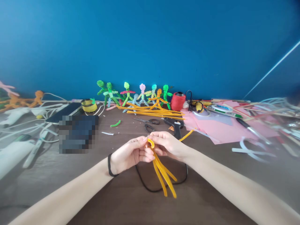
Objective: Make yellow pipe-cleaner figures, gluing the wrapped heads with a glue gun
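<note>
Between both hands is a bundle of yellow-orange pipe cleaners [164,173], curled into a small loop at the top, with several loose ends hanging down toward me. My left hand [134,151], a black band at its wrist, pinches the looped end. My right hand [167,145] closes round the same bundle from the other side; its fingers partly cover the loop. One yellow strand [187,135] sticks out past the right hand toward the upper right. Just beyond the hands lie black scissors [150,123] and a black glue gun [174,125].
Pipe-cleaner figures [126,93] stand along the blue wall, with loose yellow pipe cleaners [150,111] before them. A red thread spool [178,101] stands beside pink paper [222,131]. Left are a dark phone [64,112] and white cables [16,125]. A black cord [150,190] loops below my hands.
</note>
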Demonstrator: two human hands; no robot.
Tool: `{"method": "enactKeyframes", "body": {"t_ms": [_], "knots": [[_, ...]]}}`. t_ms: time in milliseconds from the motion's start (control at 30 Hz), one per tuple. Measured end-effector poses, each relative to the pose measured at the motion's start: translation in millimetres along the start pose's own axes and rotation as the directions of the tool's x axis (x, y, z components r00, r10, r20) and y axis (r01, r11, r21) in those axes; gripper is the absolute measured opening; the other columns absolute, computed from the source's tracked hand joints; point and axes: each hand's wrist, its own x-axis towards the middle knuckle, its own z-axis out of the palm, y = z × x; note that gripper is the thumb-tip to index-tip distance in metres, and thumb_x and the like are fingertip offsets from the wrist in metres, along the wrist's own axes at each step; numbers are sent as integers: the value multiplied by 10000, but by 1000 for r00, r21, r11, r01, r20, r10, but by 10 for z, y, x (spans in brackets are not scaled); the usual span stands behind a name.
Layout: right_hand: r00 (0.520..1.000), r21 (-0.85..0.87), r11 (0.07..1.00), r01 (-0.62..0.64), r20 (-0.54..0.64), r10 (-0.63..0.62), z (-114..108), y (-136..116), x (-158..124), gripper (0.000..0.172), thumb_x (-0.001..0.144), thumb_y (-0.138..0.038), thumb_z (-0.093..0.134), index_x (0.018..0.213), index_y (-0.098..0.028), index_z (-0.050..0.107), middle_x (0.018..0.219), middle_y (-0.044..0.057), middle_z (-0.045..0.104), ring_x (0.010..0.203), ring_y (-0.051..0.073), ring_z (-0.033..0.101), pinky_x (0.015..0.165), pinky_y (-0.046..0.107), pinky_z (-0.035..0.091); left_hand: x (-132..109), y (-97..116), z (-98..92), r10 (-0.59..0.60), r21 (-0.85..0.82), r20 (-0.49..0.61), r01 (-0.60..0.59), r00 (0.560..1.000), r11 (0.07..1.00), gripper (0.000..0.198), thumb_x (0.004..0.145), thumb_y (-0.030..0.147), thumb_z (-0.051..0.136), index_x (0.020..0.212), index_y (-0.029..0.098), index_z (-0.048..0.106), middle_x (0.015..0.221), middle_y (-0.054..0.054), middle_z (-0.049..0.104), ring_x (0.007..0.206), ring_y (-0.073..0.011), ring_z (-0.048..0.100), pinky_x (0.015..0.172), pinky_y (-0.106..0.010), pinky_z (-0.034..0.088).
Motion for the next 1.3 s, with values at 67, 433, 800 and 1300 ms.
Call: {"method": "enactKeyframes", "body": {"t_ms": [67, 433, 800, 1300], "knots": [[1000, 22, 1000, -6, -7, 6, -7, 10, 3, 292, 795, -397, 543, 676, -132, 507, 395, -59, 453, 333, 24, 320, 335, 153, 185, 0, 3, 0, 9, 8, -4, -9, 1000, 1000, 158, 821, 238, 503, 750, 112, 566, 592, -49, 647, 534, -114, 619, 518, -190, 477], [999, 75, 996, 44, -4, -43, -69, 19, 5, 242, 746, -336, 619, 699, -138, 489, 541, -26, 558, 389, 23, 367, 356, 158, 186, 13, 25, 2, 56, 18, 19, -57, 998, 998, 170, 839, 203, 461, 729, 115, 556, 615, -34, 618, 548, -104, 578, 564, -214, 456], [998, 37, 999, 19, 64, -22, -97, 19, -21, 231, 707, -266, 666, 709, -142, 471, 608, -28, 563, 428, 18, 363, 395, 166, 190, 15, 1, -5, 39, 48, 56, -42, 998, 998, 183, 855, 205, 440, 741, 113, 550, 596, -43, 626, 557, -98, 588, 581, -201, 453], [997, 36, 999, -5, 81, 2, -96, 44, 0, 233, 783, -336, 566, 676, -152, 472, 497, -52, 473, 386, 35, 353, 373, 169, 203, 3, 17, 16, -7, 80, 63, 1, 998, 997, 173, 824, 267, 494, 760, 114, 543, 631, -73, 642, 533, -122, 591, 564, -239, 446]]}}
